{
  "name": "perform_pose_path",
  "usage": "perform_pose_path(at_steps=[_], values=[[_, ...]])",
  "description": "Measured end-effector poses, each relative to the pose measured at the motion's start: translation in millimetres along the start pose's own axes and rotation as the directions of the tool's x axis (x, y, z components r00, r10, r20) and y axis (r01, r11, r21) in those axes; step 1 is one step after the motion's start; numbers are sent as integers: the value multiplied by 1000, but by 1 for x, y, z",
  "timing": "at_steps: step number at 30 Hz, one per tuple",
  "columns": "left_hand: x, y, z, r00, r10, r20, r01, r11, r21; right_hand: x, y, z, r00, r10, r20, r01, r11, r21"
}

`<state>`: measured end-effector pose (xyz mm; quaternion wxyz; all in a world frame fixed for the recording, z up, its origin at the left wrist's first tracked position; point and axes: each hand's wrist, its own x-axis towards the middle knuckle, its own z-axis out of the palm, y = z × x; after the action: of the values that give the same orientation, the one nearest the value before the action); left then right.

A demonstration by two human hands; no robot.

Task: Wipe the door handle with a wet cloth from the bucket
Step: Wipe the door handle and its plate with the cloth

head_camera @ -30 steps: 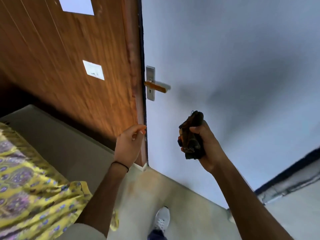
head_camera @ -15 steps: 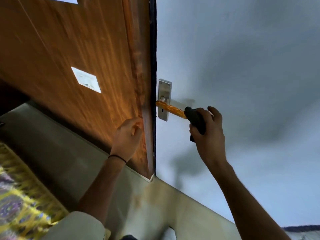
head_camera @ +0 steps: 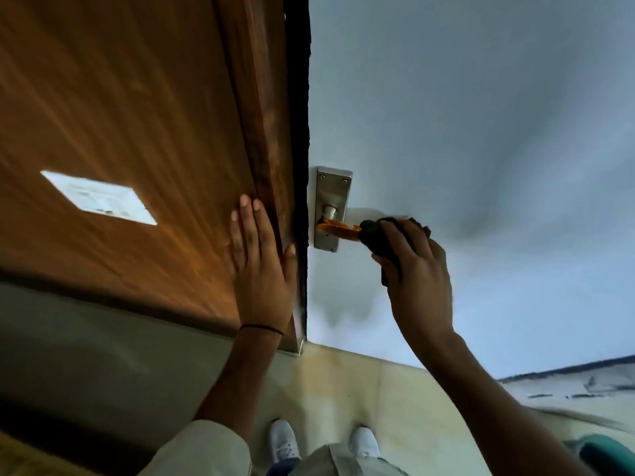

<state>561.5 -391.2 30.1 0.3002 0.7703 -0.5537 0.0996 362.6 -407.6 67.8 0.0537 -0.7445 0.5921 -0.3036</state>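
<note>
Dark wet cloth (head_camera: pixel 376 237), soft, likely slippery, bunched in right hand (head_camera: pixel 417 280), clamped around orange lever handle (head_camera: pixel 338 230) free end; left hand (head_camera: pixel 263 269) flat, splayed against wooden door (head_camera: pixel 120 115).

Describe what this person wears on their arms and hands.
Both forearms are bare. The left hand has a thin black band around the wrist, and a light beige sleeve covers the upper arm. The right hand shows no glove, ring or band.
</note>
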Motion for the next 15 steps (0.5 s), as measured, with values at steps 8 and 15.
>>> perform_pose_path(at_steps=[8,15], values=[[4,-9,24,998,12,-54,-11,1000,8,14,-45,31,998,-42,-36,36,989,-145],[5,-9,30,994,13,-112,-17,999,-41,11,-29,24,998,-66,-2,64,982,-179]])
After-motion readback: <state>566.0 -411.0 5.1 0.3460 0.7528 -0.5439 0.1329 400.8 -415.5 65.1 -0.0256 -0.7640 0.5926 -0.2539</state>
